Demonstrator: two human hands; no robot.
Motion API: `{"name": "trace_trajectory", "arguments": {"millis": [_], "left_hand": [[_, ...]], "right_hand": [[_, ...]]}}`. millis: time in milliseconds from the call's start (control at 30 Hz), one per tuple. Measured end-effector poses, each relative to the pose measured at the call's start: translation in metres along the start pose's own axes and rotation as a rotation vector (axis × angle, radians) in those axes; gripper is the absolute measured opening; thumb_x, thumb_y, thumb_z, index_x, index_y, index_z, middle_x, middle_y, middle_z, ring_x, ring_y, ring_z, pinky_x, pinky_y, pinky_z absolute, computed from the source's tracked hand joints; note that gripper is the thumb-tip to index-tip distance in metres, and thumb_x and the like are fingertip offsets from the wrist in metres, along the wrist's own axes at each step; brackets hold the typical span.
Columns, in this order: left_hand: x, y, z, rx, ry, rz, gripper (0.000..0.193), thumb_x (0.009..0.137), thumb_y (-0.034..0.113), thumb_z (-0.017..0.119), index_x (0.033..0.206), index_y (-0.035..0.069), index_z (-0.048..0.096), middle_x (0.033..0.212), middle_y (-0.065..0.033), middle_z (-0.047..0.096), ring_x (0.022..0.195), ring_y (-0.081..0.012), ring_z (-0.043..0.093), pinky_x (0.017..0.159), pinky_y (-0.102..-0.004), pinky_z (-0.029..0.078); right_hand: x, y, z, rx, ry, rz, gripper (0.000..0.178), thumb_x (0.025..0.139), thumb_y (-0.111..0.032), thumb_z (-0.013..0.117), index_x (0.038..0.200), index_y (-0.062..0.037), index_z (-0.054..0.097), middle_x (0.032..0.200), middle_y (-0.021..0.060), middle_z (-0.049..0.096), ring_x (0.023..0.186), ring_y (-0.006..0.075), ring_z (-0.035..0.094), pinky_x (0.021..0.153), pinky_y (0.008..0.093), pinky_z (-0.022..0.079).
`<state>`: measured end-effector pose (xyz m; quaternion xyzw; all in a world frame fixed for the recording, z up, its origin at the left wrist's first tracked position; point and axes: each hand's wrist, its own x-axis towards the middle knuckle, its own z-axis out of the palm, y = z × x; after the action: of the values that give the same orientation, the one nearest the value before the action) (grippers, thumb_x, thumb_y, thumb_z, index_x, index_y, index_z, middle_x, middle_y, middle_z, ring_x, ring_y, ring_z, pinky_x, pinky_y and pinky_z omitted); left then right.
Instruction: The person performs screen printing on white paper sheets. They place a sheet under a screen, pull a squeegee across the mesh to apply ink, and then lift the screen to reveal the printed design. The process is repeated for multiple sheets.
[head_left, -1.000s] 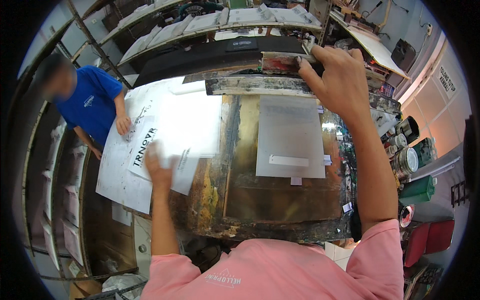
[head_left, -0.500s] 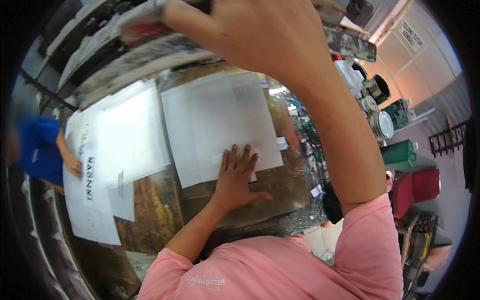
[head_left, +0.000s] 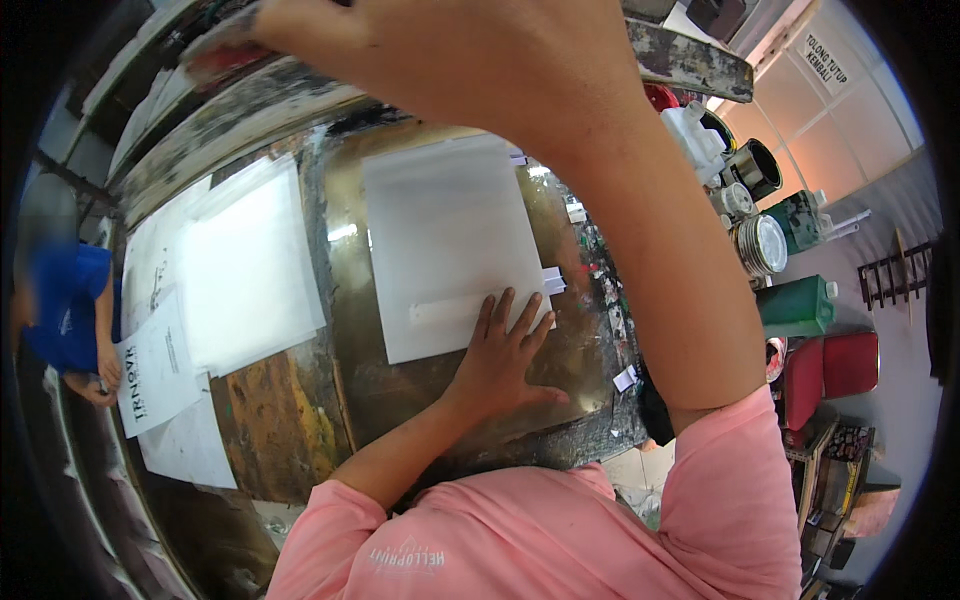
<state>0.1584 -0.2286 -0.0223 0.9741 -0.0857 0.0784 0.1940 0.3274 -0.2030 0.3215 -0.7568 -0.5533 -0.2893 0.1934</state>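
My left hand (head_left: 508, 350) is open, fingers spread flat over the lower right corner of a pale translucent sheet (head_left: 445, 235). The sheet lies on a worn brown board (head_left: 350, 290), with small white folded tabs (head_left: 553, 281) along its right side. My right hand (head_left: 400, 50) is raised at the top edge, beside a paint-smeared wooden bar (head_left: 240, 120). Its thumb points left, but the other fingers are cut off, so I cannot tell what it holds. A blurred red-and-grey piece (head_left: 225, 60) shows past the thumb.
Left of the board lies a stack of white sheets (head_left: 250, 270). Another person in blue (head_left: 80, 310) stands there, hands at a printed sheet (head_left: 160, 370). On the right are a green jerrycan (head_left: 795, 308), cans (head_left: 755, 172), a white jug (head_left: 692, 140) and a red chair (head_left: 850, 375).
Two overlapping sheets showed on the board; now one does, farther right. My left hand has slid right, and my right hand left. The other person's printed sheet has shifted left and turned.
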Motion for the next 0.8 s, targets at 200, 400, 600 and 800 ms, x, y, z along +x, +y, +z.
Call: {"name": "trace_trajectory", "arguments": {"millis": [200, 400, 600, 800], "left_hand": [[-0.029, -0.023, -0.115, -0.356, 0.535, -0.675, 0.103, 0.071, 0.041, 0.101, 0.156, 0.009, 0.052, 0.145, -0.0166, 0.063, 0.134, -0.0353, 0.061, 0.117, -0.0517, 0.046], [-0.133, -0.071, -0.178, -0.712, 0.769, -0.723, 0.093, 0.070, 0.017, 0.102, 0.149, -0.003, 0.058, 0.127, -0.0114, 0.072, 0.116, -0.0217, 0.068, 0.105, -0.0367, 0.054], [-0.180, -0.077, -0.087, 0.106, 0.426, -0.838, 0.115, 0.049, 0.058, 0.104, 0.147, 0.008, 0.069, 0.116, -0.0082, 0.063, 0.117, -0.0291, 0.058, 0.113, -0.0500, 0.035], [-0.192, -0.093, -0.070, 0.077, 0.390, -0.788, 0.120, 0.043, 0.069, 0.099, 0.144, 0.009, 0.072, 0.109, -0.0061, 0.058, 0.108, -0.0280, 0.053, 0.107, -0.0509, 0.030]], "right_hand": [[-0.037, -0.020, 0.016, 0.033, 0.292, -0.050, 0.047, 0.101, -0.052, 0.059, 0.096, -0.0059, 0.064, 0.070, 0.0133, 0.062, 0.070, 0.0334, 0.062, 0.081, 0.0515, 0.048], [-0.162, -0.053, 0.037, 0.030, -0.169, -0.073, 0.061, 0.097, -0.050, 0.073, 0.133, -0.0012, 0.066, 0.104, 0.0145, 0.066, 0.100, 0.0327, 0.062, 0.086, 0.0485, 0.045], [-0.262, -0.074, 0.095, 0.350, -0.688, 0.171, 0.039, 0.098, -0.049, 0.071, 0.104, -0.0105, 0.074, 0.095, 0.0136, 0.072, 0.093, 0.0381, 0.071, 0.081, 0.0524, 0.056], [-0.287, -0.075, 0.146, 0.263, -0.427, 0.083, 0.055, 0.080, -0.031, 0.089, 0.127, -0.0084, 0.069, 0.116, 0.0105, 0.069, 0.104, 0.0327, 0.067, 0.088, 0.0449, 0.059]]}}
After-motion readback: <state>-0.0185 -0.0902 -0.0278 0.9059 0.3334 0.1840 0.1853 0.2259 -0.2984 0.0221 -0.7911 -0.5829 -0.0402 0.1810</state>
